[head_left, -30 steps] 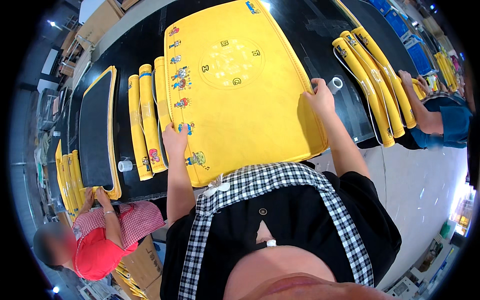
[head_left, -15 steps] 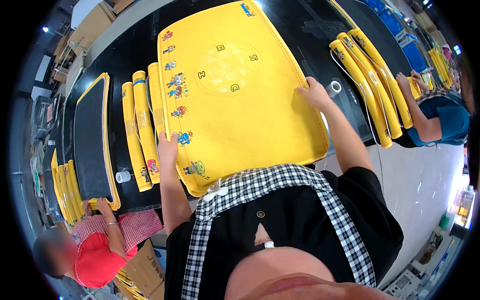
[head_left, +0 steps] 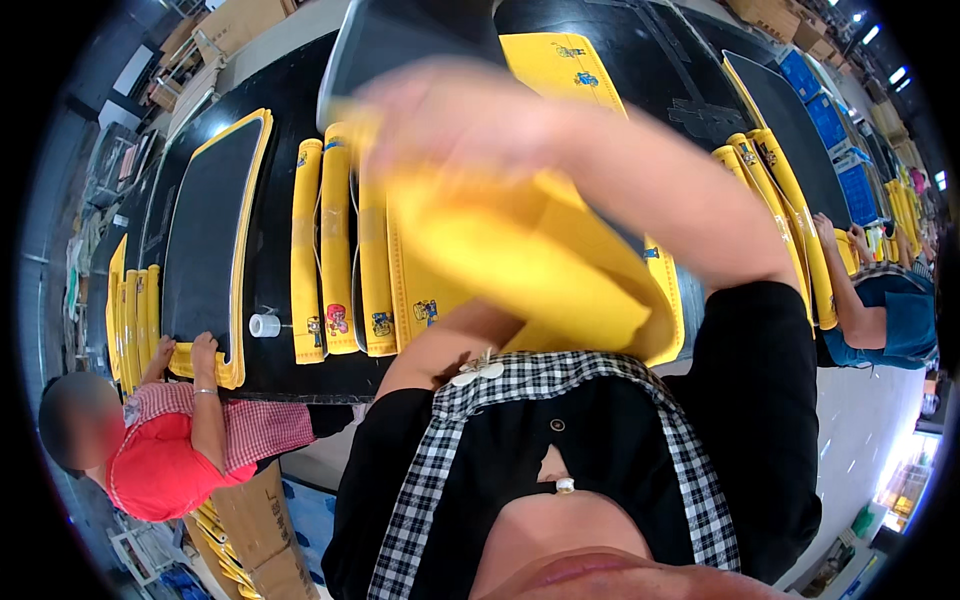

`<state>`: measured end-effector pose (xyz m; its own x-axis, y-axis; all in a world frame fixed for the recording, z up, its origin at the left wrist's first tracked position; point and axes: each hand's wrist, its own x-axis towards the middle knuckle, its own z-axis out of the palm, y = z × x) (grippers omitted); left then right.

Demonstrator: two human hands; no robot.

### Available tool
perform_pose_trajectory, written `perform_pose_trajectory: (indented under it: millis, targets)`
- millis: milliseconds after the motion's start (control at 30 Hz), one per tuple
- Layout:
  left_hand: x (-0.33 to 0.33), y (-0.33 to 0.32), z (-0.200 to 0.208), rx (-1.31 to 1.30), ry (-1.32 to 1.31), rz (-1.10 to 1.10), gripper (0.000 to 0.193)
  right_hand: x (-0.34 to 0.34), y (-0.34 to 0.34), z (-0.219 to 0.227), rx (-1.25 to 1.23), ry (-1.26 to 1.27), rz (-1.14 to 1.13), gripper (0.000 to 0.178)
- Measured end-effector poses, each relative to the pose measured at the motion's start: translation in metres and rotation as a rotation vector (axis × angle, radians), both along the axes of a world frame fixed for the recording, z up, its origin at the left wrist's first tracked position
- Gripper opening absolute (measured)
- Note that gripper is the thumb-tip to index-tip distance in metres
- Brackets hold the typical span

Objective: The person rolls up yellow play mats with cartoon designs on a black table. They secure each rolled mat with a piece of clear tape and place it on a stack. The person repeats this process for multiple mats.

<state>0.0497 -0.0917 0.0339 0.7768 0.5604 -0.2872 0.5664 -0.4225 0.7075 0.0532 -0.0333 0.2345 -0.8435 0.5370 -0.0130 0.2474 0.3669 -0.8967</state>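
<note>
A yellow mat (head_left: 560, 280) with a black back (head_left: 425, 45) is lifted and curling in front of me, smeared by motion. My right hand (head_left: 450, 120) reaches across to its far left part, with the forearm over the mat. Blur hides whether the fingers grip the edge. My left forearm (head_left: 455, 345) runs under the curled mat, and that hand is hidden. Beneath lies more yellow matting (head_left: 560, 60) printed with small cartoon figures. Just left of it, several rolled yellow mats (head_left: 340, 250) lie side by side.
More rolled mats (head_left: 795, 230) lie on the right of the black table (head_left: 640, 50). A white roll (head_left: 265, 326) stands at left. A co-worker in red (head_left: 170, 455) handles a black-faced mat (head_left: 205, 240). Another in blue (head_left: 885, 320) works at right.
The mat that lay flat with its yellow face up is now curled, its black back partly showing. My right hand has swung from its right edge to the far left. My left hand has gone under it.
</note>
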Motion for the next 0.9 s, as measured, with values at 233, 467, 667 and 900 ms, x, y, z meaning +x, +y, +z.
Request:
perform_pose_trajectory:
  millis: [233,467,667,900]
  targets:
    - [-0.112,-0.070,-0.048,-1.361,-1.230,0.805,0.067,0.071,-0.017,-0.083,0.353,-0.036,-0.084,0.041]
    - [-0.283,-0.065,-0.075,-1.080,-1.386,1.242,0.084,0.262,0.004,-0.259,-0.273,-0.656,-1.199,0.081]
    - [-0.294,0.043,-0.088,-0.577,-0.610,1.348,0.048,0.225,0.015,-0.221,-1.033,0.210,-1.193,0.053]
    - [-0.214,0.119,-0.004,0.586,-0.299,1.071,0.034,0.208,0.042,-0.163,0.526,0.253,-1.057,0.065]
